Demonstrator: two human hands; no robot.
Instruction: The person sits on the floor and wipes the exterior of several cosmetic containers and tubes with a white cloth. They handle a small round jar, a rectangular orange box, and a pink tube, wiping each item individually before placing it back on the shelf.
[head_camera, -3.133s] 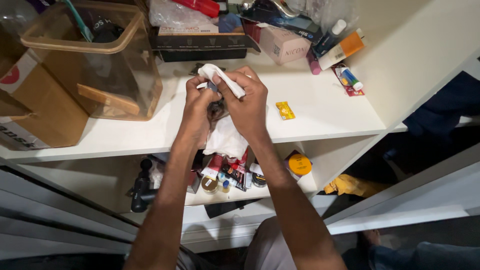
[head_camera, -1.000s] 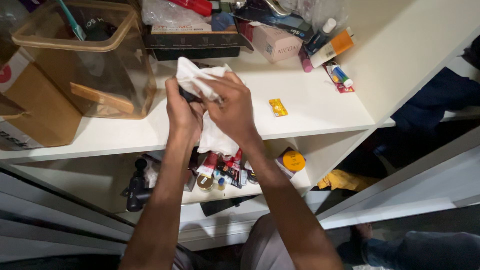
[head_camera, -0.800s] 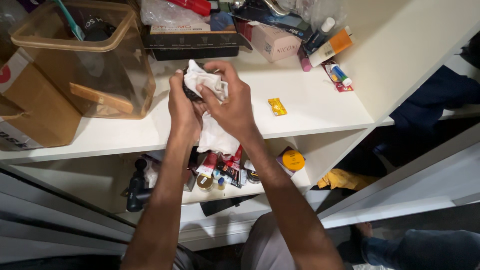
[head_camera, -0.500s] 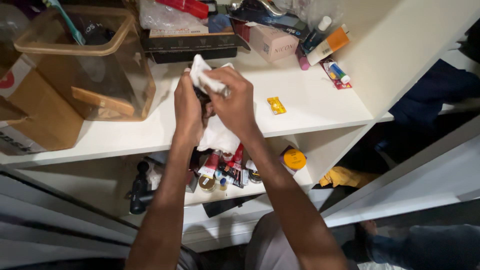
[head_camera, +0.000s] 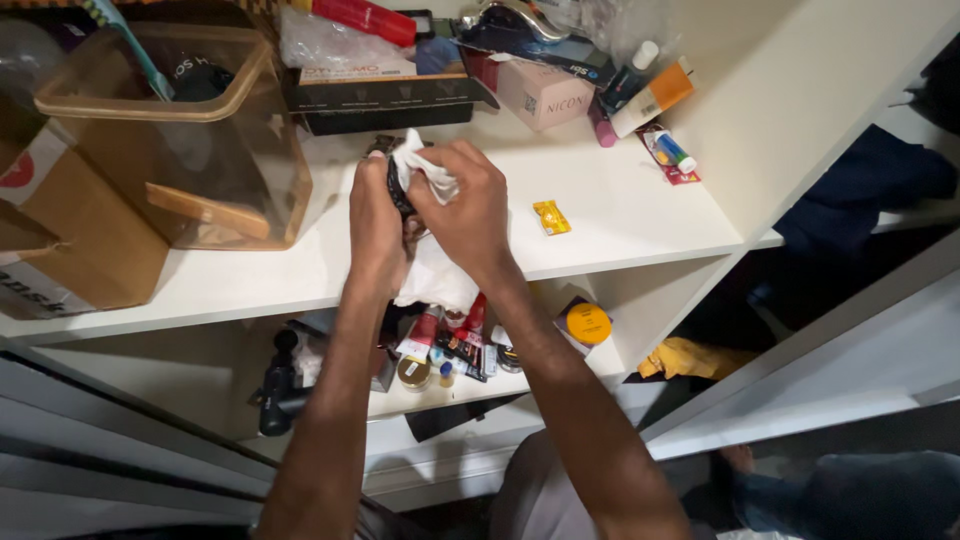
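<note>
Both hands up over the white shelf (head_camera: 620, 215), working a small dark object (head_camera: 398, 190) w/ a white cloth (head_camera: 425, 175). Left hand (head_camera: 375, 215) is closed round the object from the side; right hand (head_camera: 465, 200) pinches the cloth against its top, rest of the cloth hanging below toward the lower shelf clutter. Cloth looks soft, light, bunches easily. Object prob. rigid & small, mostly hidden, so can't tell what it is; best held by its sides. Clear plastic bin (head_camera: 175, 130) to the left, small yellow packet (head_camera: 551, 217) to the right.
</note>
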